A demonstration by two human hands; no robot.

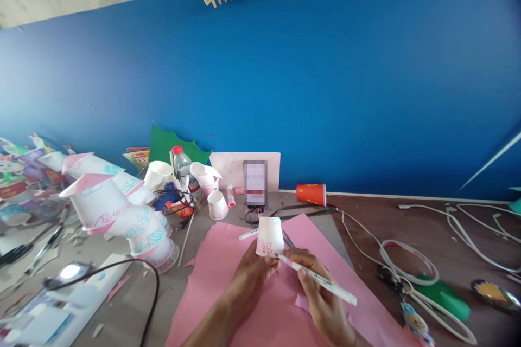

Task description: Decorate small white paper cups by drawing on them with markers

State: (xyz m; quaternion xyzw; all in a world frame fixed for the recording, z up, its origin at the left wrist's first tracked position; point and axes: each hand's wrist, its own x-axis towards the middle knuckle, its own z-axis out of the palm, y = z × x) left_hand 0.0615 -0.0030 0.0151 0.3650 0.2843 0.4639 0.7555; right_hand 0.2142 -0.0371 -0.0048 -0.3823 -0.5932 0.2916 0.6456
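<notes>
In the head view, the left hand (248, 276) grips a small white paper cup with pink print (269, 236) upside down over the pink paper sheet (228, 282) near the table's front edge, while the right hand (321, 295) pinches a white marker pen (321, 280), tip at the cup's side. The light cup could crumple or turn under pen pressure, smearing the line. The lettering on the pen is too blurred to read.

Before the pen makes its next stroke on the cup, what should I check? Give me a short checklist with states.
1. Left hand grips the paper cup, upside down: ok.
2. Right hand holds the marker pen: ok.
3. Pen tip touching the cup: cannot tell.
4. Pink paper lies under the hands: ok.
5. Second pen lies beside the cup, apart from it: ok.
</notes>
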